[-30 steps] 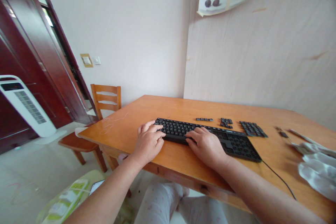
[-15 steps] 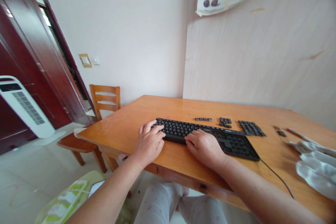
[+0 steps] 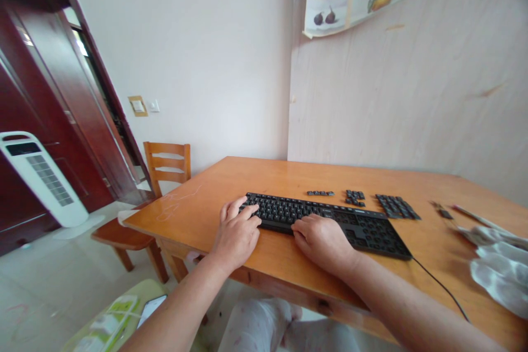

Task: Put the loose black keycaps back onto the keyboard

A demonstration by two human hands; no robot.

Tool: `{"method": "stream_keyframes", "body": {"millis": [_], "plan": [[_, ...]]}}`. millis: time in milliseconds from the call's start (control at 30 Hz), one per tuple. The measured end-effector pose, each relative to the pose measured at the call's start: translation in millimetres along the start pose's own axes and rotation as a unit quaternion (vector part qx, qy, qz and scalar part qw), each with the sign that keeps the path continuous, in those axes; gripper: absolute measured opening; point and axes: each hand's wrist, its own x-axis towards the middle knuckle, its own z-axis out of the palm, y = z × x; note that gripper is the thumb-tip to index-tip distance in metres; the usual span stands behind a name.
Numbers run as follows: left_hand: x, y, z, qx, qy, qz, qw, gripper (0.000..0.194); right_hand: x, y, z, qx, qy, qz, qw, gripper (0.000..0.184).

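Note:
A black keyboard [image 3: 284, 210] lies on the wooden table in front of me. Keycaps cover its left and middle part, while the right-hand block shows bare sockets. My left hand [image 3: 239, 228] rests at the keyboard's left end, open, with its fingers spread over the keys and the thumb by the front edge. Near the middle of the front edge is my right hand [image 3: 319, 239], its fingers curled close together against the keyboard. Whatever those fingertips might hold is hidden. Behind the keyboard lie loose keycaps in a short row [image 3: 320, 193], a small cluster [image 3: 355, 198] and a larger block [image 3: 396, 207].
On the table's right side are a small dark object [image 3: 444, 213], a pencil-like stick [image 3: 470, 216] and crumpled clear plastic [image 3: 501, 272]. The keyboard's cable [image 3: 441, 289] runs toward the front edge. A wooden chair [image 3: 167, 162] stands left of the table, beyond a stool-like seat [image 3: 121, 234].
The view has tilted slightly, so everything sits a little lower. The fingers of my right hand have drawn closer together; my left hand stays at the keyboard's left end.

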Motion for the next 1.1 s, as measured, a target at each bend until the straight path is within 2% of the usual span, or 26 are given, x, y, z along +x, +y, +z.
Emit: {"method": "stream_keyframes", "body": {"millis": [167, 567, 1100], "plan": [[-2, 0, 2.4, 0.005, 0.003, -0.004, 1.000, 0.022, 0, -1, 4, -0.001, 0.010, -0.001, 1.000, 0.026], [-4, -1, 2.7, 0.005, 0.055, -0.023, 0.998, 0.031, -2, 10, -3, 0.028, 0.104, 0.060, 0.992, 0.029], [-4, -3, 3.3, -0.004, 0.048, -0.019, 0.999, 0.035, -3, 9, -5, 0.026, 0.091, 0.064, 0.993, 0.030]]}}
